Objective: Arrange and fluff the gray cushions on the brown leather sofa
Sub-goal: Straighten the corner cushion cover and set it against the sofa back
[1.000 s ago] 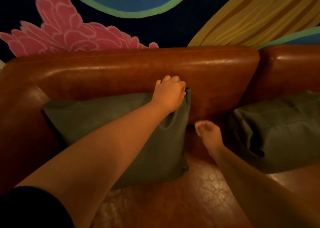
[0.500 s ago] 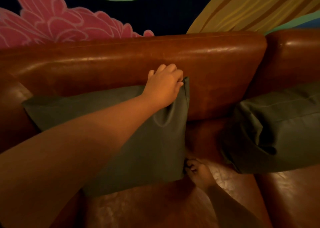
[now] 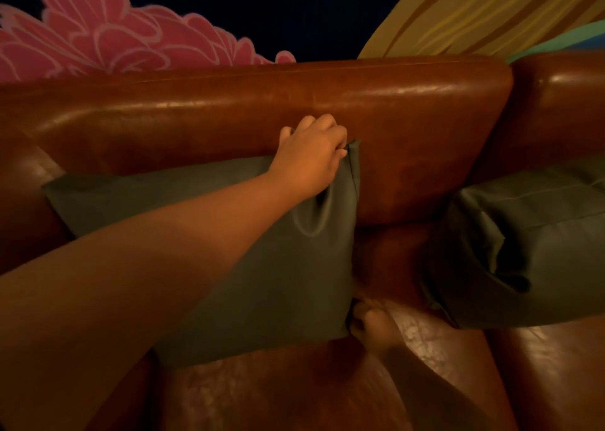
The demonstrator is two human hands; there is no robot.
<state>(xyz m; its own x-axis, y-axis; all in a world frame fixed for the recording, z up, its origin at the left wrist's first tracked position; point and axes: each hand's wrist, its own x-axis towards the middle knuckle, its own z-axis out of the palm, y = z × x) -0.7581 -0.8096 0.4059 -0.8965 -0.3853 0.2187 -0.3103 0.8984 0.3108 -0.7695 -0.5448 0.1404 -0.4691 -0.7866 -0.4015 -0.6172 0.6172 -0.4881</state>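
Observation:
A gray cushion (image 3: 288, 276) leans upright against the backrest of the brown leather sofa (image 3: 262, 103). My left hand (image 3: 311, 155) grips its upper right corner, fingers curled over the top edge. My right hand (image 3: 370, 324) pinches the cushion's lower right corner, low on the seat. A second gray cushion (image 3: 530, 250) lies slumped and creased on the seat to the right, touched by neither hand.
A second backrest section (image 3: 563, 103) continues to the right. The wall behind carries a mural with a pink flower (image 3: 108, 37) and yellow stripes (image 3: 474, 8). Bare seat leather (image 3: 442, 348) shows between the two cushions.
My right hand dropped from the open seat to the cushion's lower right corner and took hold of it. My left hand kept its grip on the top corner.

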